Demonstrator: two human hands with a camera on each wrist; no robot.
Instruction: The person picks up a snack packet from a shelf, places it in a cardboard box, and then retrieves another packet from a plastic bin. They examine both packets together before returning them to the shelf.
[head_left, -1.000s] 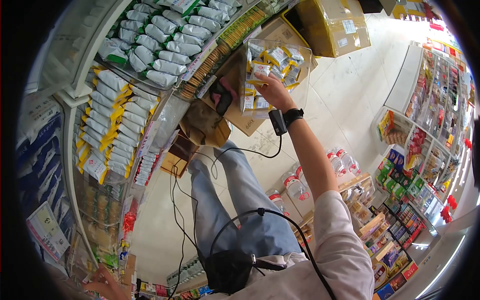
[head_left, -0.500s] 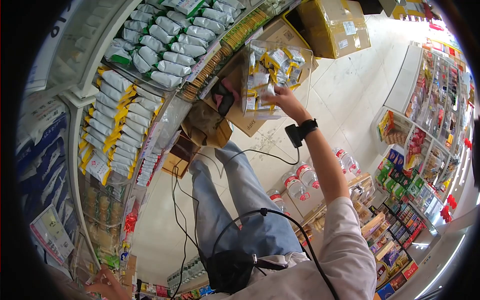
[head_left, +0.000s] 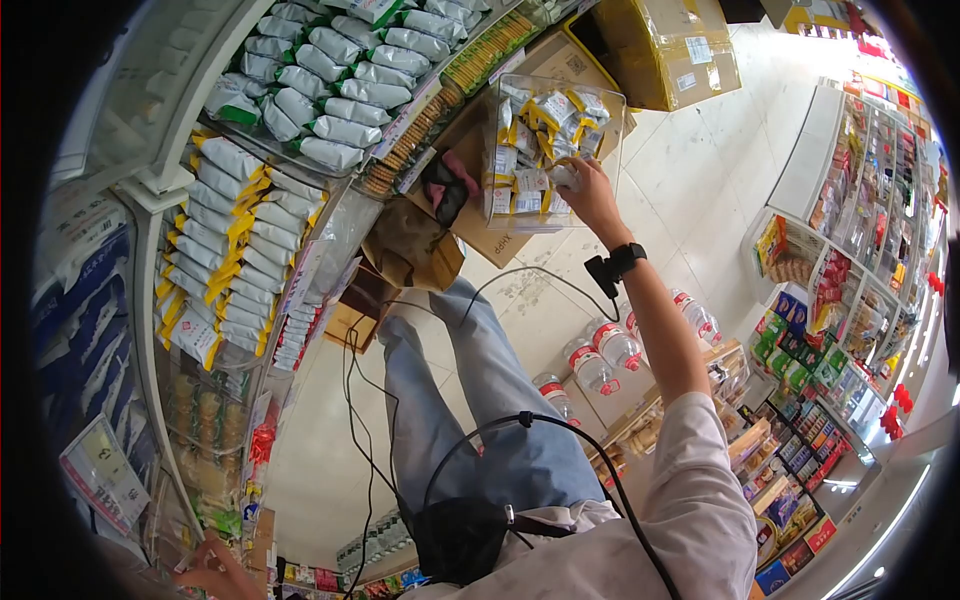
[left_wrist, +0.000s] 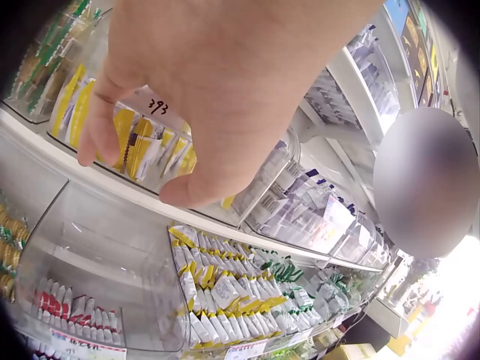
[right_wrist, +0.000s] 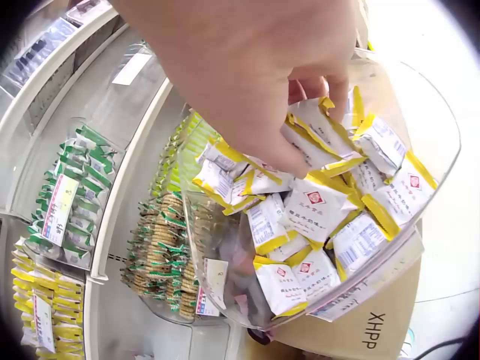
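Observation:
Yellow-and-white snack packets point(head_left: 530, 180) fill a clear plastic bin point(head_left: 612, 150) that rests on a cardboard box. Over the bin's near side, my right hand point(head_left: 594, 200) pinches packets. The right wrist view shows its thumb and fingers point(right_wrist: 289, 142) round a couple of yellow-edged packets point(right_wrist: 319, 135), above the loose packets point(right_wrist: 367, 240). My left hand point(left_wrist: 202, 90) is at the front edge of a shelf point(left_wrist: 142, 199), fingers loosely bent, with yellow packets point(left_wrist: 139, 150) in a clear bin behind it. In the head view the left hand point(head_left: 222, 575) shows at the bottom left.
Shelf bins with green-ended packets point(head_left: 345, 110) and yellow-ended packets point(head_left: 230, 250) stand at left. A taped carton point(head_left: 675, 55) lies beyond the clear bin. Water bottles point(head_left: 592, 368) stand on the floor, and cables point(head_left: 352, 400) hang near the legs. More shelves point(head_left: 850, 240) line the right side.
My right hand moved from the packets in the bin's middle toward its near right side, and it now holds packets. The left hand stayed nearly in place.

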